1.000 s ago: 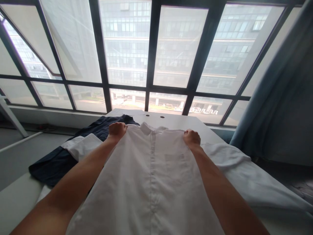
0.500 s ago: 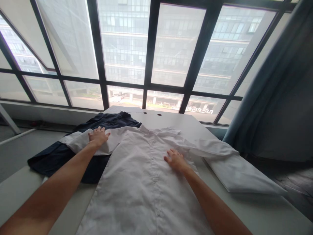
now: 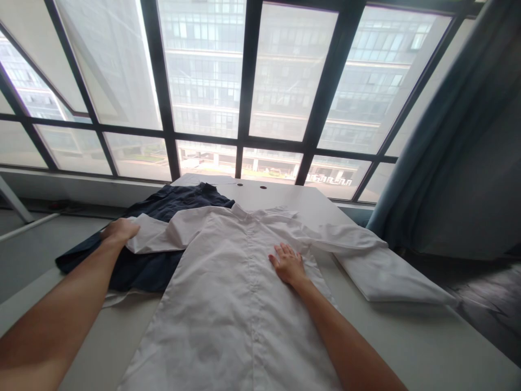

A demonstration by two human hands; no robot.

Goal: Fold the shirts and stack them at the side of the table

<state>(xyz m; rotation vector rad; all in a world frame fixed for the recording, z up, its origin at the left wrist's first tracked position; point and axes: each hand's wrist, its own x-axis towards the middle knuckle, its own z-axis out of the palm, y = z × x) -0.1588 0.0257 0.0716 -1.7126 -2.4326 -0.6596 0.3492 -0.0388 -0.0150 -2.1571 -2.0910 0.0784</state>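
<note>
My right hand (image 3: 288, 263) lies flat and released, fingers spread, palm down on the chest of the white shirt (image 3: 228, 315), just to the right of the button placket (image 3: 250, 271). My left hand (image 3: 119, 230) is out at the far end of the shirt's left sleeve (image 3: 163, 234), touching the cuff. From this angle I cannot tell whether the fingers pinch the fabric or only rest on it. The shirt lies face up on the counter (image 3: 427, 347), collar (image 3: 244, 210) away from me and hem toward me, with its right sleeve (image 3: 345, 239) stretched sideways over a folded white cloth (image 3: 391, 279). Under the left sleeve sits a dark navy garment (image 3: 138, 269), rumpled and reaching toward the counter's left edge. As I judge it, the work in hand is spreading the shirt flat, and doing it well means leaving the right palm as an anchor so the body does not creep, while the left draws the sleeve straight out along its own line (not upward, which would lift the shoulder seam). The navy cloth beneath is the risk, since its folds could drag along or print wrinkles into the sleeve. Beyond the counter stand the big window (image 3: 207, 81) and a blue curtain (image 3: 459, 163).
</note>
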